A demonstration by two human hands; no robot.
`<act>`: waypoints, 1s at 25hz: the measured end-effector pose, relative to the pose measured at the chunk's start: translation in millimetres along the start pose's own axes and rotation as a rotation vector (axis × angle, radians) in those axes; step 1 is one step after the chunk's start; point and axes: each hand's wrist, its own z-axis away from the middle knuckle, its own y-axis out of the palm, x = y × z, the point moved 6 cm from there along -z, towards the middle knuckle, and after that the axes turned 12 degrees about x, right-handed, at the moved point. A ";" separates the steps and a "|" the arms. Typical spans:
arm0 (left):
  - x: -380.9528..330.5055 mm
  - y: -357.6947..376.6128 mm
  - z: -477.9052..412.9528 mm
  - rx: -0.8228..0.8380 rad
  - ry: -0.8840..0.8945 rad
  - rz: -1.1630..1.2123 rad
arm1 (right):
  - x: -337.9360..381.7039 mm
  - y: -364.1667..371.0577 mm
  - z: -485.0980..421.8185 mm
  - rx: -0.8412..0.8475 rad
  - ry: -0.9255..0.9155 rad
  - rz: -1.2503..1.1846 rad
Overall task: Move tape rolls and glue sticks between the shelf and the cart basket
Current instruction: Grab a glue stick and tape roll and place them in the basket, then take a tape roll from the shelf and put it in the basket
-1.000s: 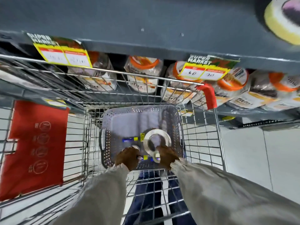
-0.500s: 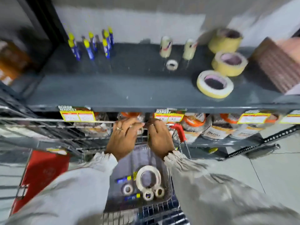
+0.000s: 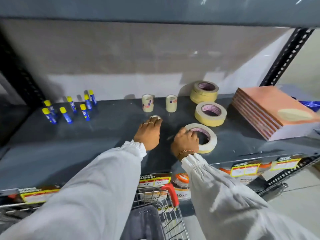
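Head cam looks down on the dark grey shelf (image 3: 69, 149). The left hand (image 3: 149, 134) lies palm-down with its fingertips on a small tape roll (image 3: 154, 117); can't tell if it's actually pinching it. The right hand (image 3: 186, 142) curls over the near rim of a big cream masking tape roll (image 3: 207, 141), fingers dipping into its pinkish core. That roll lies flat, hole facing up, pretty close to the shelf's front edge. Another flat roll (image 3: 210, 113) sits just behind it, and a stack of rolls (image 3: 204, 92) farther back. Two small tape stacks (image 3: 147, 103) stand upright near the back wall. Blue glue sticks (image 3: 66, 110) with yellow caps stand upright at back left, well apart from the hands. Lots of bare shelf at front left. A pile of orange-covered books (image 3: 270, 111) sits at right. The cart (image 3: 170, 220) is below the shelf edge.
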 end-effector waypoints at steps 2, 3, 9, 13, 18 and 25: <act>2.6 10.8 -20.5 0.037 -0.052 0.026 | -0.8 3.9 -8.0 0.001 -0.030 0.004; 5.4 11.8 -27.4 0.038 -0.082 0.042 | 0.9 4.4 -10.0 -0.017 -0.056 0.014; -1.3 2.8 -18.4 -0.119 -0.046 0.021 | 3.6 6.6 -3.8 -0.113 -0.157 0.036; -1.2 -5.6 57.7 -0.528 -0.067 0.533 | 5.4 13.9 30.6 -0.246 -0.316 -0.128; 26.0 52.9 206.6 -0.733 -0.239 0.611 | 23.3 64.0 127.5 -0.590 -0.706 -0.441; 82.6 225.1 293.8 0.157 -0.498 0.498 | 22.6 244.2 183.0 0.043 -0.834 -0.058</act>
